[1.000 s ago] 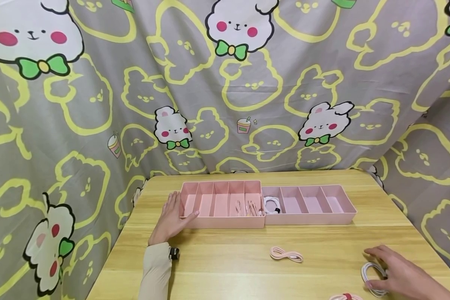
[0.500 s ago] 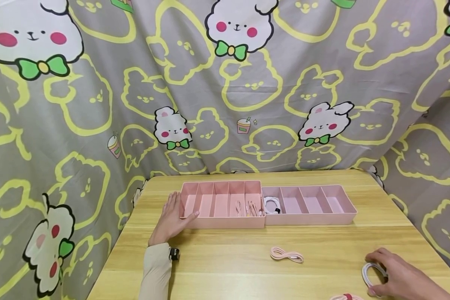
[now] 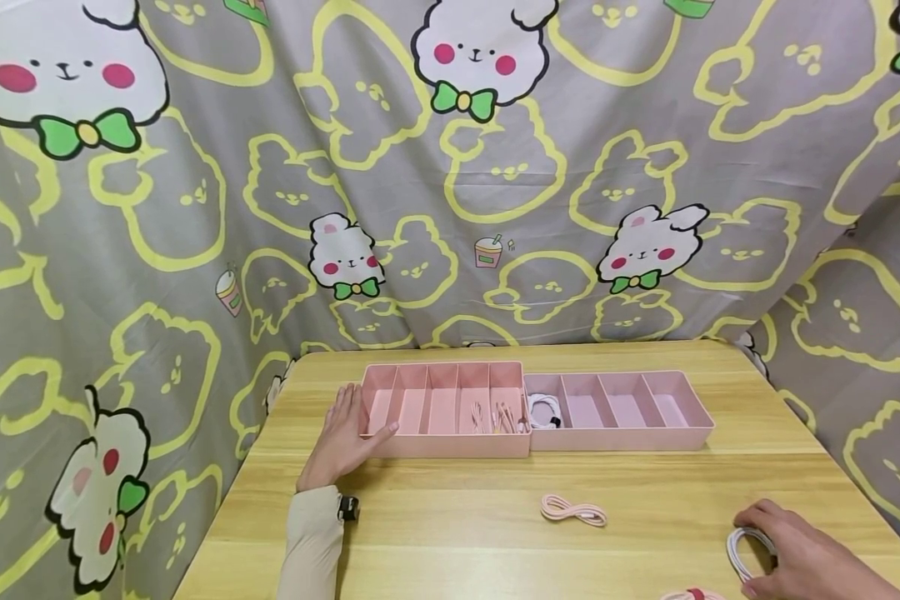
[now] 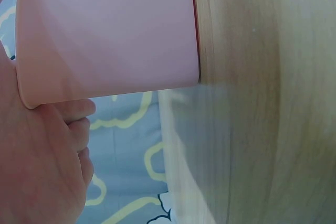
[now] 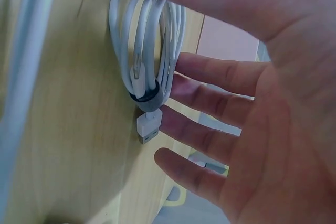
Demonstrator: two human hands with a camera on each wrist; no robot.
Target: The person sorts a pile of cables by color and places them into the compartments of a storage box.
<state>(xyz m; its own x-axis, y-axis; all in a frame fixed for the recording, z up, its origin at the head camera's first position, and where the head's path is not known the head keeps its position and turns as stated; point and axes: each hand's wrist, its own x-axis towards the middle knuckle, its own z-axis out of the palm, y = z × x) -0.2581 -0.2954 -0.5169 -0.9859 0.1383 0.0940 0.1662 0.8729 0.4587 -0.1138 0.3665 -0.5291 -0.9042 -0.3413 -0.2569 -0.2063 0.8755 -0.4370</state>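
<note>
My left hand rests against the left end of a pink divided organizer box, its fingers straight along the side and the thumb on the front wall. In the left wrist view the palm lies by the box's wall. At the right front, my right hand pinches a coiled white USB cable between thumb and fingers, close over the table. A dark strap binds the coil, and its USB plug points away from the thumb.
A pink figure-eight cable lies mid-table; another pink cable with a red tie is cut by the bottom edge. Beside the pink box, a lilac-pink divided box holds a white coiled cable. Pink cables sit in the first box's right compartments.
My right hand has closed its thumb and fingers on the white USB cable and shifted it slightly to the right, tilting the coil. The left hand and boxes stay put.
</note>
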